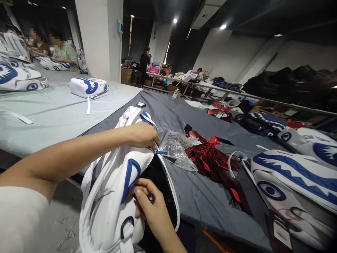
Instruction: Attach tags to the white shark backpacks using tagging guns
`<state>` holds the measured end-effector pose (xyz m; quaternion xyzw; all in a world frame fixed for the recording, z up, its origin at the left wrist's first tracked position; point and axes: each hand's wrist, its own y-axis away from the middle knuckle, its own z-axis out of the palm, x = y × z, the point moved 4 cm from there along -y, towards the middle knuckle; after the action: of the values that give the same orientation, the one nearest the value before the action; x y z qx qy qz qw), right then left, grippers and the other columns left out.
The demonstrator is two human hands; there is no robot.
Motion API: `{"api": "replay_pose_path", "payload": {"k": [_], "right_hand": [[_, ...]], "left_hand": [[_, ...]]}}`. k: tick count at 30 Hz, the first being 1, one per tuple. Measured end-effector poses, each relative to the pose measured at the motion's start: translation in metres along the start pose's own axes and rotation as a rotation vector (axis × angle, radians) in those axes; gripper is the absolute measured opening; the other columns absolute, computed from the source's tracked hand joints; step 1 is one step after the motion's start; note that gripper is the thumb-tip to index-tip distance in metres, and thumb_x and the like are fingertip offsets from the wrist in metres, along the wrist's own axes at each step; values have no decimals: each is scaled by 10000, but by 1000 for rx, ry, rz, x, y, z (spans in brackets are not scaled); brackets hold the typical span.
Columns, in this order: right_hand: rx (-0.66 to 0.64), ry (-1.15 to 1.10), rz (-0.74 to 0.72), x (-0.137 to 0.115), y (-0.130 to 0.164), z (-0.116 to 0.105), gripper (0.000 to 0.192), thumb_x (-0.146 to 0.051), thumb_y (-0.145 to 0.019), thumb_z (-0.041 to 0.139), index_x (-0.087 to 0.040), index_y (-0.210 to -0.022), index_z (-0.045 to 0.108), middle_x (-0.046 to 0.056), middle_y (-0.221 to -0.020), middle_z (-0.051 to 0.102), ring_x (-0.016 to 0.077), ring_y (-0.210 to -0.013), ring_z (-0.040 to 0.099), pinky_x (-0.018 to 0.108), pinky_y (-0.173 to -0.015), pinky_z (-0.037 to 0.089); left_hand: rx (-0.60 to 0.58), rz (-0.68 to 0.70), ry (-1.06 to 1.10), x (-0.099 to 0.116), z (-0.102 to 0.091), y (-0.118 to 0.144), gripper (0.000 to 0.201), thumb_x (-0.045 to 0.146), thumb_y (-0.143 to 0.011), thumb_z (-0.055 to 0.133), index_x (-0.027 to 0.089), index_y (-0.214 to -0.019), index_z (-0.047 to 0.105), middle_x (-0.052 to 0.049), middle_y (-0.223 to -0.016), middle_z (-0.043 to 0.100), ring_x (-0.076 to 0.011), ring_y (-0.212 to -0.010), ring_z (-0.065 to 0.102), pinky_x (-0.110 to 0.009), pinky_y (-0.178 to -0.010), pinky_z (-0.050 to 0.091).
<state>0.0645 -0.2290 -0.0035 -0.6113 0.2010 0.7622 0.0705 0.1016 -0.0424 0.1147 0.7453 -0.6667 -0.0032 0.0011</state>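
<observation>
A white backpack (pixel 116 189) with blue shark-face trim hangs over the near edge of the grey table (pixel 200 196), its black inside showing. My left hand (pixel 143 135) is closed around the bag's upper edge by a blue zipper pull (pixel 161 152). My right hand (pixel 151 207) pinches the lower edge of the opening, with a small black round piece (pixel 151 198) at my fingertips.
A crumpled clear plastic bag (pixel 177 149) and a heap of dark red hang tags (pixel 210 158) lie just right of the bag. More shark backpacks (pixel 295 182) fill the right side; another (pixel 88 87) sits on the pale table at left. People work at far tables.
</observation>
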Motion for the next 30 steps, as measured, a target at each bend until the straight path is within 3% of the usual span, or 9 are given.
{"api": "replay_pose_path", "payload": {"k": [2, 6, 9, 13, 18, 21, 24, 27, 30], "right_hand": [[104, 0, -41, -3, -13, -22, 525, -564, -796, 700, -197, -1157, 600, 57, -954, 693, 99, -523, 583, 207, -441, 428], [207, 168, -91, -31, -39, -60, 676, -544, -757, 727, -187, -1309, 571, 128, -1186, 679, 136, -641, 607, 231, -462, 427], [182, 289, -89, -53, -57, -67, 625, -539, -754, 726, -190, -1265, 637, 68, -951, 709, 113, -550, 511, 229, -431, 359], [107, 201, 14, -56, -77, -56, 533, -573, -736, 733, -153, -1064, 734, -14, -633, 584, 96, -473, 400, 230, -423, 307], [139, 226, -33, -50, -81, -42, 482, -615, -735, 741, -155, -879, 751, 52, -783, 691, 199, -744, 598, 304, -702, 494], [121, 305, -42, -47, -72, -36, 465, -631, -773, 713, -172, -838, 740, 37, -760, 675, 192, -747, 582, 283, -690, 474], [69, 228, 21, -45, -64, -28, 470, -616, -764, 740, -185, -954, 747, 41, -824, 698, 196, -758, 603, 278, -678, 487], [-67, 40, 81, -46, -61, -11, 560, -558, -759, 775, -227, -1203, 695, 74, -1087, 726, 246, -938, 659, 340, -822, 534], [-187, -53, 117, -49, -60, 7, 604, -488, -785, 779, -276, -1328, 623, 66, -1203, 708, 246, -1019, 671, 379, -932, 525]], "left_hand": [[-19, -16, -70, 0, 0, -1, 263, 420, -893, 562, 263, -919, 772, -63, -901, 775, -208, -858, 709, -273, -690, 430], [70, -183, -186, -5, -12, 1, 340, 362, -938, 488, 177, -905, 771, -150, -841, 757, -267, -829, 720, -315, -647, 425], [114, -350, -165, -10, -20, 14, 358, 362, -950, 474, 160, -920, 768, -165, -843, 752, -290, -862, 725, -328, -660, 449], [81, -514, -95, -17, -20, 41, 343, 374, -933, 501, 156, -907, 765, -157, -830, 747, -291, -860, 726, -324, -651, 462], [-13, -393, -72, -22, -23, 58, 264, 252, -877, 525, 140, -836, 761, -156, -777, 734, -290, -795, 721, -331, -621, 451], [-26, -374, -48, -25, -23, 62, 245, 208, -843, 526, 147, -818, 761, -153, -759, 731, -304, -772, 716, -348, -609, 459], [-4, -397, -40, -24, -19, 65, 241, 201, -830, 523, 152, -813, 758, -158, -775, 736, -309, -774, 718, -348, -595, 459], [15, -435, -25, -24, -16, 72, 241, 247, -853, 532, 157, -827, 754, -158, -799, 739, -308, -794, 722, -347, -606, 459], [-3, -438, 18, -27, -19, 83, 231, 289, -862, 550, 179, -878, 753, -141, -833, 743, -307, -806, 716, -362, -637, 467]]}}
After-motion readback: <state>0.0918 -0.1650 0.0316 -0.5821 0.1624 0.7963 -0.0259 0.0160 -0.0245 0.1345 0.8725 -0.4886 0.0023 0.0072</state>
